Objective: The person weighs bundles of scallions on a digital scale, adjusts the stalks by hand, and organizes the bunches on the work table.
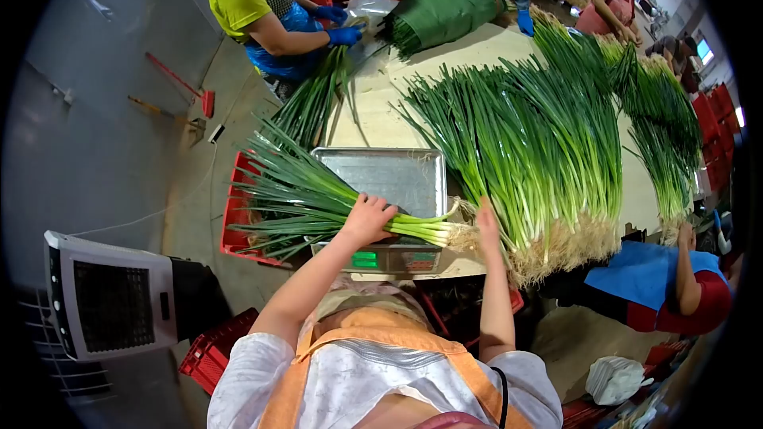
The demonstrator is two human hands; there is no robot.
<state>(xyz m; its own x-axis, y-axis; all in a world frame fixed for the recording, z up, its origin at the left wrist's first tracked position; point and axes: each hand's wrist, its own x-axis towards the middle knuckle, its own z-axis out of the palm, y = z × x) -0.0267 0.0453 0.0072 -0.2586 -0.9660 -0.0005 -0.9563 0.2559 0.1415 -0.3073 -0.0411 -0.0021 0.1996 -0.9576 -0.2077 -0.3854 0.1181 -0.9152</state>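
Observation:
A bunch of green onions (318, 200) lies across a digital scale (405, 260) with a metal tray (381, 165), its leaves pointing left and its roots right. My left hand (369, 220) is closed over the pale stalks of this bunch. Beside the root ends is my right hand (487, 230), seen edge-on with its fingers stretched out; whether it touches the roots is hard to tell. Just beyond it, a wide pile of green onions (532, 159) covers the table, roots toward me.
A red crate (238, 214) stands left of the scale. Across the table (373, 115), a person in blue gloves (343, 36) handles onions near a green-wrapped bundle (449, 12). Other people work at the right, one in a blue apron (656, 278). A grey appliance (111, 298) stands at left.

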